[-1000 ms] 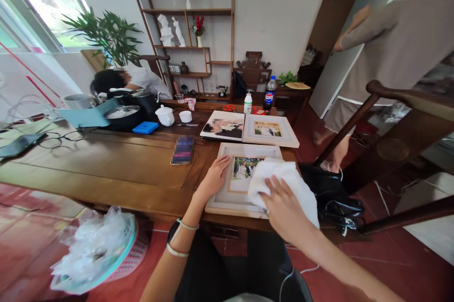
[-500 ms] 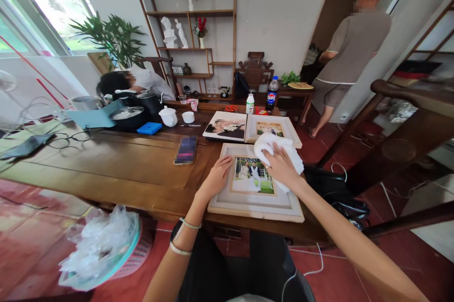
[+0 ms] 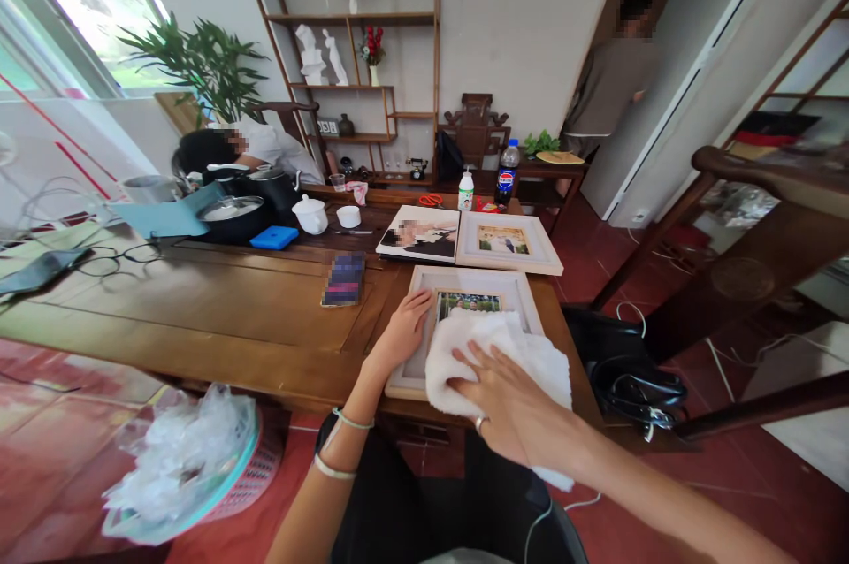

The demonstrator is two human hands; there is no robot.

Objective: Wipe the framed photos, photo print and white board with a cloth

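A pale picture frame (image 3: 415,277) with a photo in it lies on the near right part of the wooden table. My left hand (image 3: 406,327) rests on its left side, fingers stretched out along the edge. Under my right hand (image 3: 500,392) is a white cloth (image 3: 537,361), pressed against the lower part of the frame with the fingers spread. The cloth covers most of the photo, and one end hangs past the table's front edge. Just behind lie a second framed photo (image 3: 502,240) and a photo album or print (image 3: 419,231) showing people.
On the table (image 3: 265,316) are a phone (image 3: 343,278), a blue box (image 3: 274,237), a white teapot (image 3: 310,215), glasses (image 3: 123,259), a cola bottle (image 3: 508,173) and a small white bottle (image 3: 466,190). A bin with plastic bags (image 3: 186,458) stands lower left. One person leans at the table; another stands by the doorway.
My right hand has moved the cloth from the frame's upper right down toward me, over the photo. My left hand stays put. The standing person has gone farther into the doorway.
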